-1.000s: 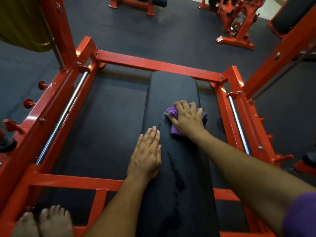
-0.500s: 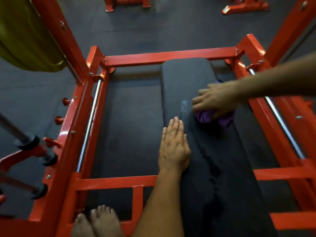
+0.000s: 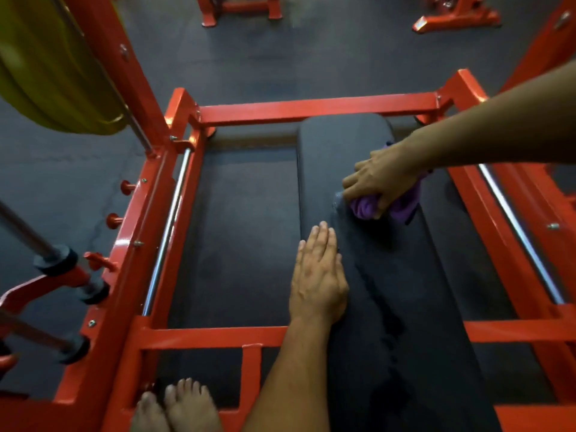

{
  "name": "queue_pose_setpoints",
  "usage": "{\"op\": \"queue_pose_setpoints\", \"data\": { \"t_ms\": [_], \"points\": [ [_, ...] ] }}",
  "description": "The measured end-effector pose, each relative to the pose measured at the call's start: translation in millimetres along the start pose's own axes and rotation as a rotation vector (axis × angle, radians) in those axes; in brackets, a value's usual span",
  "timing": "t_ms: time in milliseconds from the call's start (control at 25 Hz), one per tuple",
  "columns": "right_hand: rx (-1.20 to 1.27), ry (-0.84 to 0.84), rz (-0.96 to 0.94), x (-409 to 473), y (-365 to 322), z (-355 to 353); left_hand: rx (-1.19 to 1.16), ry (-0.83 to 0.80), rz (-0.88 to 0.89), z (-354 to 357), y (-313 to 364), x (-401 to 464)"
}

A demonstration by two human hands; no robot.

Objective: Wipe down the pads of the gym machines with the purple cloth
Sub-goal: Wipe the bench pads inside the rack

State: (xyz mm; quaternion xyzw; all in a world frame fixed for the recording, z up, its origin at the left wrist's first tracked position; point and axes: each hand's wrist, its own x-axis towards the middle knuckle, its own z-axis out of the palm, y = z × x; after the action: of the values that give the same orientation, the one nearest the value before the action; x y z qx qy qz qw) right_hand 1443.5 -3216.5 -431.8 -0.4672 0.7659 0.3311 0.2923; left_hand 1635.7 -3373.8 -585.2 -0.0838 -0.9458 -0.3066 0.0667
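Head view looks straight down on a long black bench pad (image 3: 389, 275) set inside a red steel frame (image 3: 311, 106), and both hands are on it. Right hand (image 3: 378, 179) reaches in from the upper right, fingers curled down over the bunched purple cloth (image 3: 366, 205) and pressing it into the pad's upper half; purple folds poke out below the fingertips and trail off toward the pad's right edge. A small pale wet smear (image 3: 336, 198) sits just left of the cloth, right by the fingertips. Left hand (image 3: 318, 275) lies flat, palm down, fingers straight and together, holding nothing, planted along the pad's left edge just below the cloth. Darker damp streaks (image 3: 389, 322) run down the middle of the pad toward the near end.

2 chrome rods (image 3: 166, 232) run along the inner sides of the frame, 1 on each side. Upper left, a yellow weight plate (image 3: 53, 73) hangs by a red upright. Bare toes (image 3: 177, 403) show at the bottom edge, beside the near crossbar, on the dark rubber floor (image 3: 280, 57). More red machine feet (image 3: 455, 18) stand across the top.
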Motion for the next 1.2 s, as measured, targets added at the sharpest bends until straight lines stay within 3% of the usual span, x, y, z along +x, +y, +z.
{"op": "queue_pose_setpoints", "data": {
  "t_ms": [80, 200, 280, 400, 520, 720, 840, 960, 1040, 1120, 1200],
  "points": [
    [0.067, 0.086, 0.027, 5.3, 4.6, -1.1, 0.017, -0.017, -0.002, -1.5, 4.5, -1.2],
    [0.442, 0.698, 0.211, 30.1, 10.8, 11.7, -0.007, 0.016, 0.012, -7.7, 5.6, -0.6],
    [0.588, 0.901, 0.446, 57.8, -7.1, 30.7, -0.004, -0.006, 0.008, -10.2, 2.3, 2.7],
    [0.566, 0.949, 0.706, 100.5, -36.0, 61.1, 0.037, 0.059, 0.016, -3.7, 0.3, 1.4],
    [0.587, 0.971, 0.685, 98.6, -29.9, 58.0, 0.090, 0.096, 0.024, 3.5, -3.4, -2.5],
    [0.559, 0.937, 0.658, 100.1, -22.0, 59.2, 0.178, -0.032, 0.100, -10.9, -6.4, -62.5],
    [0.711, 0.917, 0.685, 93.4, -37.1, 34.1, 0.243, 0.022, 0.115, -12.9, -7.1, -88.3],
    [0.646, 1.010, 0.369, 82.7, -100.4, 30.5, 0.226, 0.110, 0.163, -16.8, -7.5, -82.5],
    [0.543, 1.003, 0.143, 64.2, -135.4, 46.4, 0.188, 0.122, 0.354, -11.9, -5.6, -84.4],
    [0.440, 0.997, -0.001, 59.0, -120.9, 51.8, 0.126, 0.078, 0.510, -10.5, -3.4, -88.8],
    [0.414, 1.007, 0.027, 73.9, -84.5, 46.5, 0.071, 0.062, 0.516, -11.8, -6.6, -85.2]
  ]
}}
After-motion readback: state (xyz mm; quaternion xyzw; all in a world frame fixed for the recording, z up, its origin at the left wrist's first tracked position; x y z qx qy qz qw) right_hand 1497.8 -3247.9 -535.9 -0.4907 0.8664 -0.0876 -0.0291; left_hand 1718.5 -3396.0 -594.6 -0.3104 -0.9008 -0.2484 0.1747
